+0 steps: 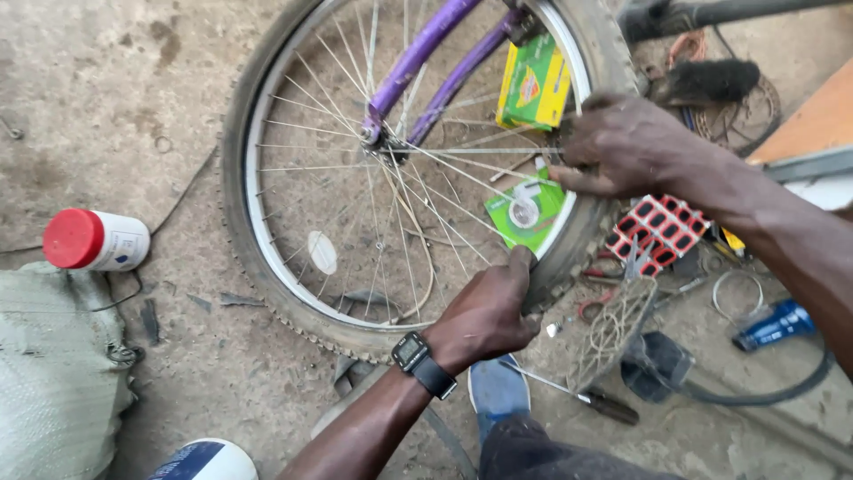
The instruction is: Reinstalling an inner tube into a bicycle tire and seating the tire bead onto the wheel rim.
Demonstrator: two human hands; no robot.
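— Head view looked down on what sort of ground?

— Bare concrete floor [133, 80], grey, stained and gritty, with scraps and bits of wire scattered over it. A woven greenish sack [53, 373] lay slumped at the left edge, and a wooden board [813, 120] showed at the upper right.

— And the bicycle wheel?

— The bicycle wheel [267, 258] stood in the middle, held in a purple frame [426, 44]. Its rim was shiny metal, the spokes thin and bright, and the tyre [233, 222] was knobbly, dusty rubber.

— How were the hands?

— The left hand [489, 311], a black watch [419, 360] on its wrist, was curled around the tyre at the wheel's lower right, thumb pressed on the rim side. The right hand [622, 147] gripped the tyre higher up on the right, fingers folded over it.

— What lay around?

— A white plastic bottle with a red cap [96, 240] lay on its side at the left. Green cardboard packets [533, 84] showed behind the spokes. By the right arm were red-and-black patches [659, 229], a screwdriver [577, 396] and a blue tube [775, 325].
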